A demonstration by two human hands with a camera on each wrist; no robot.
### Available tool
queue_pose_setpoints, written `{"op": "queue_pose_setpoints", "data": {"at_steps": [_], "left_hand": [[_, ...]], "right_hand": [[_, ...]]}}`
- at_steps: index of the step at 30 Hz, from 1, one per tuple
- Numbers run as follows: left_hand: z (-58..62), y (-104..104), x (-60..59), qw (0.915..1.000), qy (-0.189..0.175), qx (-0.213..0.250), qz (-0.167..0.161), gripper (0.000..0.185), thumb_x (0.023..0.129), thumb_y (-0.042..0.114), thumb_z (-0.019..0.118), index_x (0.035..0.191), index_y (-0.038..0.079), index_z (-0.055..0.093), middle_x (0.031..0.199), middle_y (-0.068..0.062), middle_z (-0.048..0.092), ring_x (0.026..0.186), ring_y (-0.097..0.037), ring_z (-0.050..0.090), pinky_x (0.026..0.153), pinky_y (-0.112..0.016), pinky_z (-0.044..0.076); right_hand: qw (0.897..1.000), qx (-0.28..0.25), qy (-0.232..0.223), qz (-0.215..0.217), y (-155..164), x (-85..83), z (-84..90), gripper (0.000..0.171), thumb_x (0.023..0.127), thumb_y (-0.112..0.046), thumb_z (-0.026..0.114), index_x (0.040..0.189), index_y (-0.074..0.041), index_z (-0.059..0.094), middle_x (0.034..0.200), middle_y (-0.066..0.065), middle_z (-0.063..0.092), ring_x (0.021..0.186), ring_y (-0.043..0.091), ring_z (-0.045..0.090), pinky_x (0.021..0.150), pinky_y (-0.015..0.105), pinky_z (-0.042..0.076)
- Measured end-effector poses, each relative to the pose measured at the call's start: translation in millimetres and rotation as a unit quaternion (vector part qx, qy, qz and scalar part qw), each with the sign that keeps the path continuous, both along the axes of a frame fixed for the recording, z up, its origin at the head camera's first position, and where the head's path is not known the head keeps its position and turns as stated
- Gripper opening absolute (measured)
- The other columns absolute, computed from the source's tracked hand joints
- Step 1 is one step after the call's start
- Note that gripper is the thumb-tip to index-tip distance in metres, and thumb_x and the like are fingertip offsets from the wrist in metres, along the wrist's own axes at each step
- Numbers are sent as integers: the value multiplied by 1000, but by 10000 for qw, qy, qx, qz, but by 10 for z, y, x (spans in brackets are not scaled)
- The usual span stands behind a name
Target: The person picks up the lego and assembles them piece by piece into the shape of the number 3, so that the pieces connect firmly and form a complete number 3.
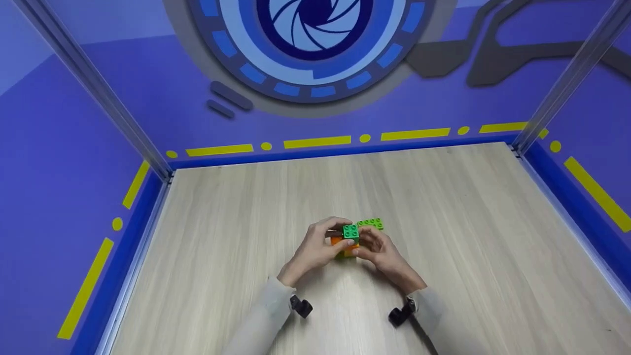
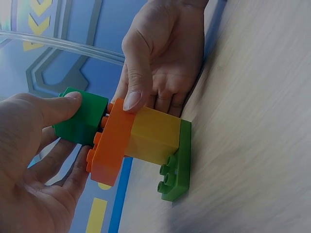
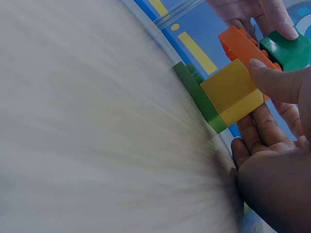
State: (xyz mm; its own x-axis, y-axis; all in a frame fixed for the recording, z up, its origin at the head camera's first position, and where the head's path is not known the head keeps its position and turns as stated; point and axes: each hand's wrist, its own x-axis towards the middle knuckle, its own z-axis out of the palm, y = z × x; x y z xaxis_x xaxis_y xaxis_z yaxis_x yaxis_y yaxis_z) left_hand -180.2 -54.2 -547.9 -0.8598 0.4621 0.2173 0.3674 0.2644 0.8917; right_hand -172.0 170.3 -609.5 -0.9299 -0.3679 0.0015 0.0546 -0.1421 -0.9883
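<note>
My left hand (image 1: pixel 318 245) pinches a dark green toy brick (image 2: pixel 86 116), thumb on its near face. The brick is tilted at the studs of an orange brick (image 2: pixel 112 145), right over one end. Below the orange brick is a yellow brick (image 2: pixel 154 135), which stands on a light green studded brick (image 2: pixel 182 162) at the tabletop. My right hand (image 1: pixel 389 256) holds this stack from the other side, its thumb pressed on the orange brick near the yellow one. The fingers behind the stack are partly hidden.
Another light green studded brick (image 1: pixel 372 223) lies on the wooden tabletop (image 1: pixel 236 207), just beyond my right fingers. Blue-purple panels (image 1: pixel 148 113) with yellow marks wall in the back and both sides. Dark camera mounts (image 1: pixel 301 306) sit on both wrists.
</note>
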Motion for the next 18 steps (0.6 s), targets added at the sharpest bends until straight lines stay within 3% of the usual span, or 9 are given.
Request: {"op": "queue_pose_setpoints", "data": {"at_steps": [18], "left_hand": [[0, 10, -7, 9995, 213, -252, -24, 36, 99, 12, 78, 134, 12, 70, 131, -4, 72, 116, -17, 72, 103, -28, 59]], "right_hand": [[10000, -11, -59, 60, 10, -3, 1, 48, 96, 0, 77, 137, -4, 55, 138, 3, 69, 128, 14, 65, 104, 28, 57]]}}
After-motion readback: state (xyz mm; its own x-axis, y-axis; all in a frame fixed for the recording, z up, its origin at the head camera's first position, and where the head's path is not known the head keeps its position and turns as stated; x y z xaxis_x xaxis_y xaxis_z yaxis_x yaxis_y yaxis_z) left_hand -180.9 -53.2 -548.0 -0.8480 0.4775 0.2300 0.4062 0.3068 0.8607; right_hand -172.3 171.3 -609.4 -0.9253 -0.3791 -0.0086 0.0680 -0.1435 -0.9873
